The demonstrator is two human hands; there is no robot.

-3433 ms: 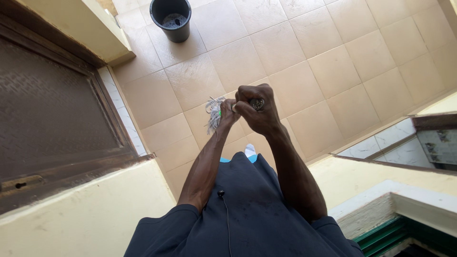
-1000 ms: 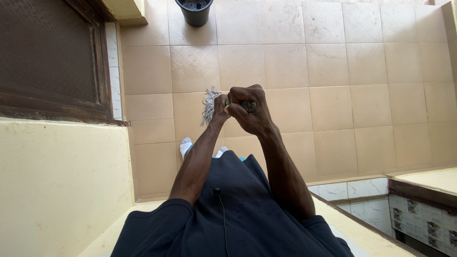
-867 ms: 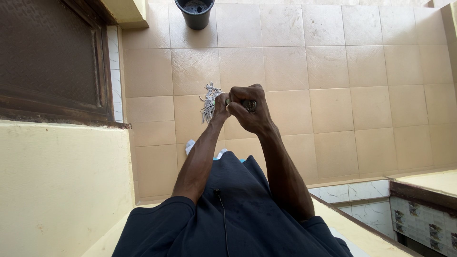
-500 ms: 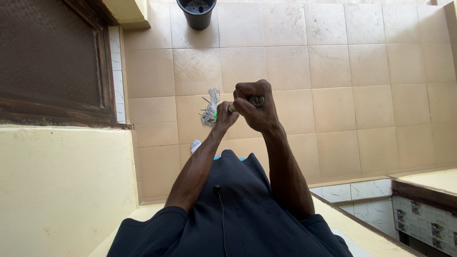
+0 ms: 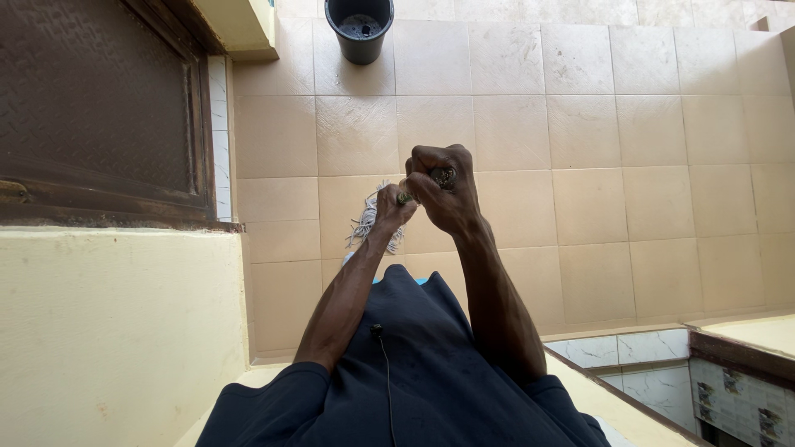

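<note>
Both hands [image 5: 431, 192] fisted, stacked | gripping mop handle [image 5: 405, 197] | mop head [image 5: 370, 222] on floor

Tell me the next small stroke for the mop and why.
Probably a short push forward toward the black bucket. Both hands are fisted on the mop handle, right hand above left hand, and the grey mop strands lie on the tan tiled floor close below the hands, with the tiles between them and the bucket ahead.
</note>
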